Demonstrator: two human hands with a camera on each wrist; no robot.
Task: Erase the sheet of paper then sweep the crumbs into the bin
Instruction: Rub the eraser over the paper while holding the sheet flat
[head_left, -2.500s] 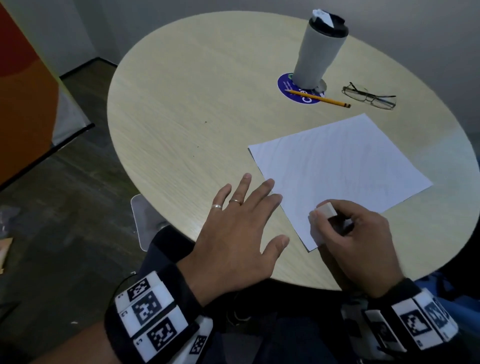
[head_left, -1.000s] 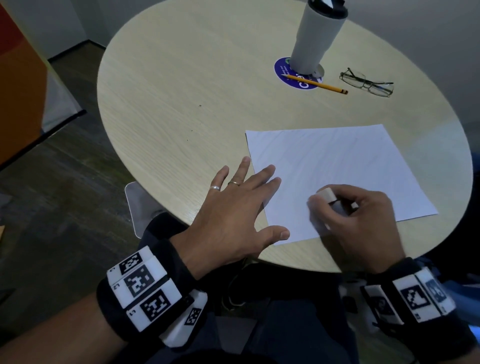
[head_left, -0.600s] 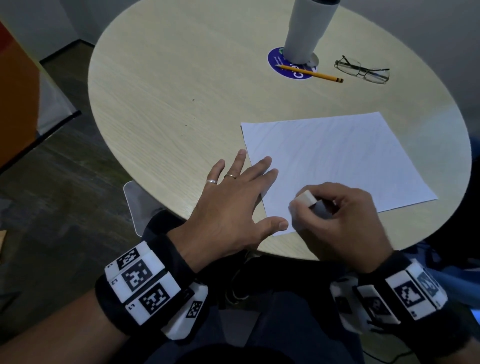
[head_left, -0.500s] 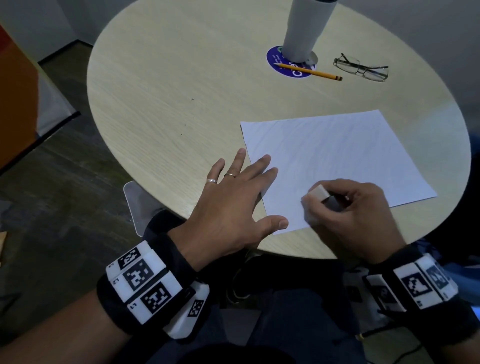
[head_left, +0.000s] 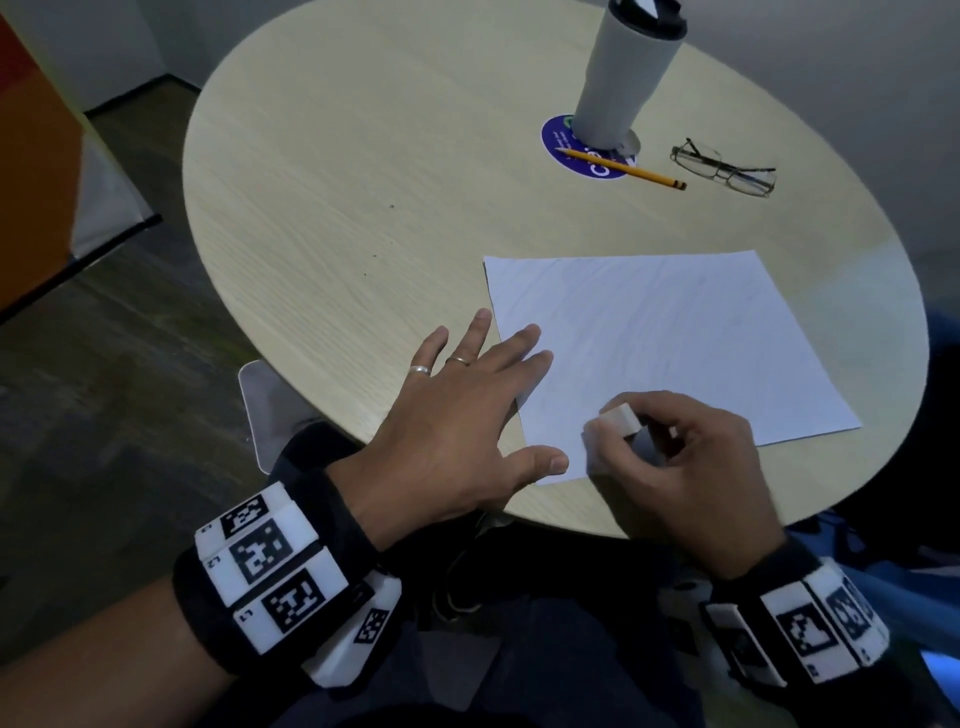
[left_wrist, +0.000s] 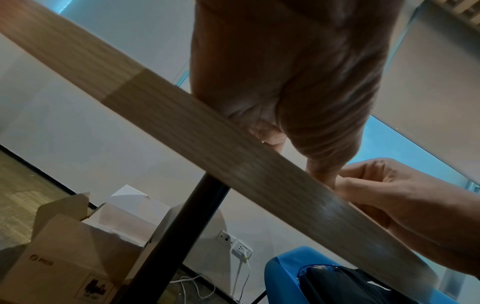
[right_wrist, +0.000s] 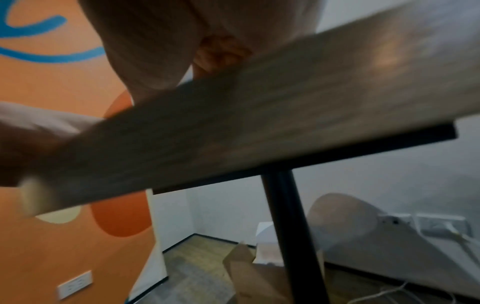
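while the left hand (head_left: 457, 415) lies flat with fingers spread, its fingertips pressing the near left edge of the sheet of paper (head_left: 660, 338) on the round table (head_left: 363, 156), the right hand (head_left: 680, 467) pinches a white eraser (head_left: 621, 420) between thumb and fingers over the sheet's near corner. whether the eraser touches the paper is hard to tell. farther back stand a tumbler (head_left: 623, 73), a pencil (head_left: 623, 169) and glasses (head_left: 727, 169).
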